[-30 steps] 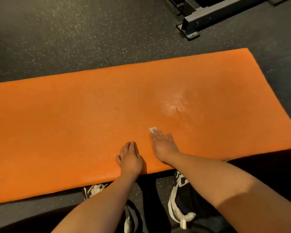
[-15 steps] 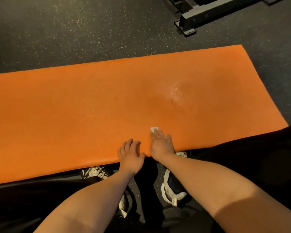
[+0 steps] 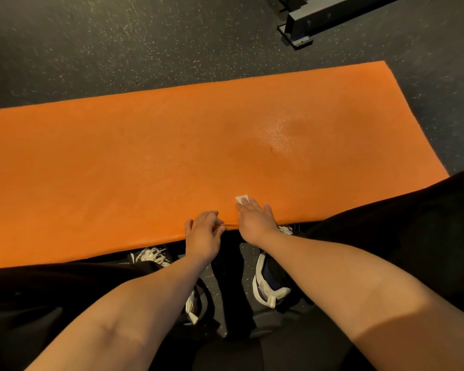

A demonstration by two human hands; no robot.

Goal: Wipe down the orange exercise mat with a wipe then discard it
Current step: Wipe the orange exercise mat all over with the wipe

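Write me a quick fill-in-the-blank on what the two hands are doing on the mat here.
1. The right hand presses a white ____ flat on the mat.
2. The left hand grips the mat's near ____.
3. The shiny wet patch lies ____ from the person than both hands.

Missing words: wipe; edge; farther.

The mat (image 3: 118, 170) across the floor (image 3: 91, 49), frame (image 3: 319, 14) beyond its far right corner.
I see the wipe (image 3: 242, 198) under my right hand (image 3: 255, 223) at the near edge, left hand (image 3: 204, 234) just left on that edge.
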